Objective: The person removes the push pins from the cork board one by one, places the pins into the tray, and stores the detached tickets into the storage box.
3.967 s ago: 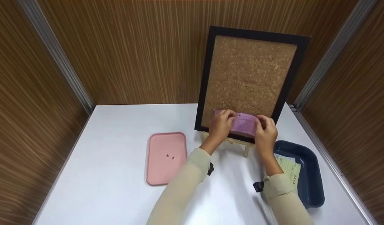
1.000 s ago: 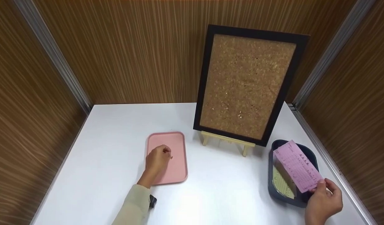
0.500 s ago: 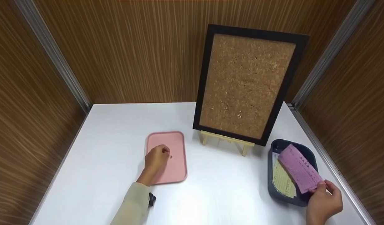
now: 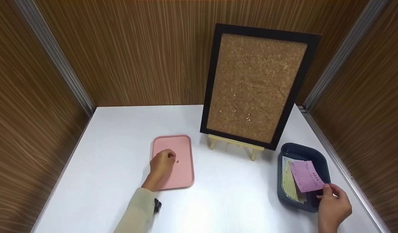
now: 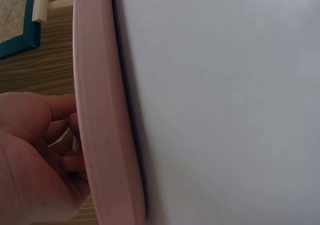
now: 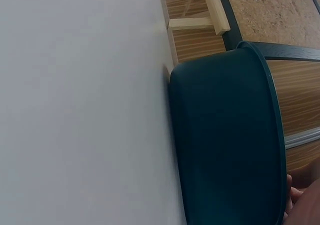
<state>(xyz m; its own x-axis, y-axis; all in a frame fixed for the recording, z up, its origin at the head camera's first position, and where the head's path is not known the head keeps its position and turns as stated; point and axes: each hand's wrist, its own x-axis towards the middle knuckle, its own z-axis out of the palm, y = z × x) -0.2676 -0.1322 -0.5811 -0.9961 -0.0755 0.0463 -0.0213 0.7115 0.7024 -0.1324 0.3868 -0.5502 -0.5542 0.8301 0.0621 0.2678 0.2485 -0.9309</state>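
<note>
Over the pink tray (image 4: 182, 178) hovers my left hand (image 4: 161, 165), its thumb and fingers curled toward each other. I cannot tell whether something small sits between its fingertips. A tiny dark piece (image 4: 177, 161) lies on the tray just beside them. In the left wrist view the tray wall (image 5: 102, 105) partly covers the left hand (image 5: 35, 155). My right hand (image 4: 334, 205) pinches a printed pink paper slip (image 4: 306, 176) by its near corner, over the dark blue bin (image 4: 323, 161). The bin wall (image 6: 230, 145) hides most of that hand (image 6: 302, 200) in the right wrist view.
A black-framed cork board (image 4: 257, 87) leans on a small wooden easel (image 4: 236, 141) at the back right. Inside the bin lie yellow-green paper slips (image 4: 289, 184). Wood-grain panels (image 4: 147, 55) enclose the white table (image 4: 121, 139) behind and at the sides.
The pink slip left the board's lower part and moved right to the bin; over the last second it tilts lower into it. My left hand went from the board to the tray and stays there.
</note>
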